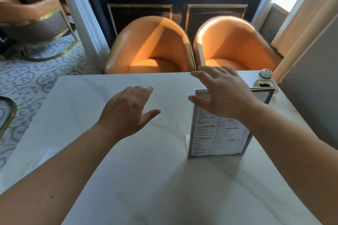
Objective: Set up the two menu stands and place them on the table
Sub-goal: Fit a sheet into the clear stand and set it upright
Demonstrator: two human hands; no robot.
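Observation:
A metal-framed menu stand [217,133] stands upright on the white marble table [146,170], right of centre, its printed menu page facing me. A second frame edge [263,90] shows just behind its top; I cannot tell whether it is a separate stand. My right hand [221,91] hovers over the stand's top edge, fingers spread, holding nothing. My left hand [128,111] hovers over the bare table left of the stand, fingers apart and empty.
Two orange tub chairs [150,47] [236,45] sit against the table's far edge. A small white call button [265,73] and a recessed holder [264,84] are at the far right corner. A wall runs along the right; patterned floor lies left.

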